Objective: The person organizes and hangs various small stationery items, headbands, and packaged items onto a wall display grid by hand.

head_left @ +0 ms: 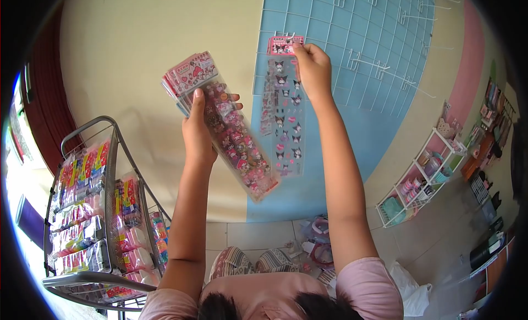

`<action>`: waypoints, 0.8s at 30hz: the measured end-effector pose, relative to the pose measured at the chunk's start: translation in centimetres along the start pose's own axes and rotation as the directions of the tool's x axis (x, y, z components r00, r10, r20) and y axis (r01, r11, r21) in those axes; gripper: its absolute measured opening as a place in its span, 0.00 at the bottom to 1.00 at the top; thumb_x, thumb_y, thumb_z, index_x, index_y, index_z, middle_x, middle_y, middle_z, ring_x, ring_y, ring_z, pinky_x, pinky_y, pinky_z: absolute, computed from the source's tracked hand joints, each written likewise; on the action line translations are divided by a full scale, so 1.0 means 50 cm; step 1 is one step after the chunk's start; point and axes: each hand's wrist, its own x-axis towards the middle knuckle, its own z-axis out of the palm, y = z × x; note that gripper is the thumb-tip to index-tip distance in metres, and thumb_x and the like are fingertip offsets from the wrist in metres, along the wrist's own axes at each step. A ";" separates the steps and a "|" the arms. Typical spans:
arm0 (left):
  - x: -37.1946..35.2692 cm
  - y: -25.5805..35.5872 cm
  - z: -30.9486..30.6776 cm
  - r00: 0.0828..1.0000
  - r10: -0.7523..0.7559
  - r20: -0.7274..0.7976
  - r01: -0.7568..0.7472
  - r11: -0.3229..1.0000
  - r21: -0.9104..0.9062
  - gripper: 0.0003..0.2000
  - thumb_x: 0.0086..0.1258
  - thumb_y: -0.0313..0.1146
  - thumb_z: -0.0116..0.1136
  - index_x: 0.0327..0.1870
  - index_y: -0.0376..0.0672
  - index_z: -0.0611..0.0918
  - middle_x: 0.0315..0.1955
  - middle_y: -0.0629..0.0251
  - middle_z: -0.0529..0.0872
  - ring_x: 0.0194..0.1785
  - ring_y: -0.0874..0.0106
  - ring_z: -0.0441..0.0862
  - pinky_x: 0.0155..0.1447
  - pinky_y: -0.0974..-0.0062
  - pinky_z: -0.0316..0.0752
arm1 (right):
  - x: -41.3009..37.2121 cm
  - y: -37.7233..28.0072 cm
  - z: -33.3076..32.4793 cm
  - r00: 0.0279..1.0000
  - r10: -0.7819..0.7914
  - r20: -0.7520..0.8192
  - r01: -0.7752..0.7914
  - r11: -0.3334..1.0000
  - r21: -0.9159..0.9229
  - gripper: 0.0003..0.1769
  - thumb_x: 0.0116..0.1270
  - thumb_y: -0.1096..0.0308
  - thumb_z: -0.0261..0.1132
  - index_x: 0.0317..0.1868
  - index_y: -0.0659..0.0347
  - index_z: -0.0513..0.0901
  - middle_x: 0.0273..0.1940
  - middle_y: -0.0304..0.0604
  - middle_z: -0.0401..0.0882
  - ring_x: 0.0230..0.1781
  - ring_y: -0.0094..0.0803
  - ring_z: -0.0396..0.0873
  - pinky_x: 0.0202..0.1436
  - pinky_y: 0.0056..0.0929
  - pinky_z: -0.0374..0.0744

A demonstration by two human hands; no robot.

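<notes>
A stack of long, clear sticker packs [236, 138] with pink headers is gripped in my left hand [199, 124], thumb on the front and fingers behind. My right hand [314, 72] pinches the pink header of another sticker pack [287, 116], which hangs straight down with dark-hooded character stickers on it. That header is up against a hook [285, 35] on the white wire grid [352, 45]. Behind this pack, part of another narrow strip of stickers [267, 102] shows.
At the left stands a metal rack [113, 210] full of colourful packets. A white shelf [410, 182] with small goods is on the right wall. Several empty hooks [379, 67] stick out from the grid. A white plastic bag [411, 290] and hair bands [320, 254] lie on the floor.
</notes>
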 end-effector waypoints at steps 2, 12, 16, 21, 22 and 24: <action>0.002 0.001 0.002 1.000 -0.013 0.007 0.013 1.000 -0.003 0.23 0.74 0.48 0.46 0.50 0.32 0.74 0.36 0.50 0.84 0.39 0.63 0.84 0.42 0.66 0.81 | 0.027 0.044 0.019 0.999 -0.005 -0.053 -0.004 0.986 -0.165 0.16 0.66 0.60 0.63 0.26 0.64 0.76 0.16 0.38 0.72 0.16 0.26 0.69 0.22 0.29 0.69; -0.018 -0.033 0.048 0.996 -0.090 0.000 0.090 0.993 0.074 0.19 0.71 0.44 0.55 0.51 0.36 0.77 0.40 0.64 0.83 0.39 0.76 0.81 0.45 0.77 0.76 | -0.138 -0.041 0.072 0.971 -0.054 0.231 0.075 0.994 -0.079 0.20 0.62 0.56 0.69 0.26 0.63 0.73 0.17 0.36 0.72 0.16 0.20 0.71 0.20 0.24 0.68; -0.021 -0.035 0.061 0.999 -0.048 -0.006 0.048 0.999 -0.013 0.22 0.74 0.50 0.48 0.51 0.36 0.78 0.42 0.63 0.82 0.42 0.76 0.80 0.45 0.76 0.77 | -0.110 -0.066 0.039 0.996 -0.078 0.035 0.076 0.996 0.054 0.19 0.69 0.56 0.62 0.26 0.60 0.73 0.19 0.29 0.67 0.18 0.14 0.65 0.19 0.18 0.65; -0.016 -0.026 0.044 0.989 -0.100 0.107 0.096 0.995 0.040 0.21 0.74 0.48 0.47 0.51 0.37 0.78 0.36 0.62 0.83 0.38 0.74 0.81 0.43 0.74 0.77 | -0.045 -0.054 -0.010 0.998 -0.029 0.053 0.022 0.992 0.122 0.22 0.70 0.52 0.60 0.27 0.63 0.75 0.21 0.32 0.70 0.20 0.18 0.67 0.22 0.21 0.73; -0.015 -0.025 0.044 0.985 -0.111 0.131 0.106 0.993 0.043 0.21 0.74 0.48 0.47 0.51 0.37 0.78 0.34 0.62 0.83 0.37 0.73 0.81 0.42 0.74 0.78 | -0.039 -0.055 -0.013 0.998 -0.027 0.063 0.019 0.992 0.125 0.22 0.69 0.52 0.60 0.27 0.63 0.74 0.21 0.32 0.69 0.20 0.18 0.67 0.22 0.21 0.73; -0.021 -0.017 0.058 0.989 -0.121 0.088 0.112 0.989 0.100 0.21 0.74 0.48 0.46 0.50 0.37 0.78 0.31 0.61 0.83 0.35 0.72 0.82 0.41 0.73 0.77 | -0.032 -0.059 -0.014 0.996 -0.022 0.082 0.012 0.991 0.130 0.22 0.69 0.52 0.60 0.26 0.63 0.74 0.21 0.32 0.69 0.19 0.17 0.66 0.22 0.21 0.72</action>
